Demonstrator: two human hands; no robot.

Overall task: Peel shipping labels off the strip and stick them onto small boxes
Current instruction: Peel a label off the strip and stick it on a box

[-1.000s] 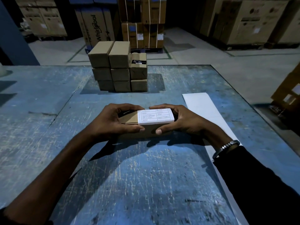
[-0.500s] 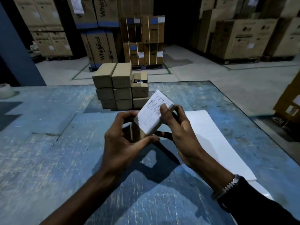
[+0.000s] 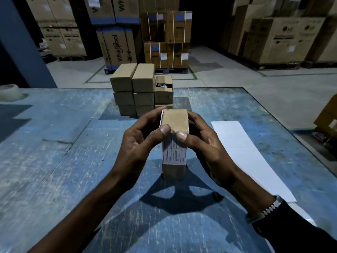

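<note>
A small brown cardboard box [image 3: 175,121] is held upright above the blue table [image 3: 54,152], its end face toward me. A white printed shipping label [image 3: 174,154] is stuck on its near side and wraps round the left edge. My left hand [image 3: 140,143] grips the box from the left, thumb on the label's top. My right hand [image 3: 206,143] grips it from the right, thumb beside the other. A white label strip [image 3: 244,154] lies flat on the table to the right.
A stack of several small brown boxes [image 3: 142,92] stands behind my hands, one with a black label. A tape roll [image 3: 9,92] sits at the table's far left. Large cartons [image 3: 118,42] fill the warehouse floor beyond the table's far edge.
The box was lying flat on the table a second ago. Both hands lifted it and turned it on end, so the label now faces me on the near side.
</note>
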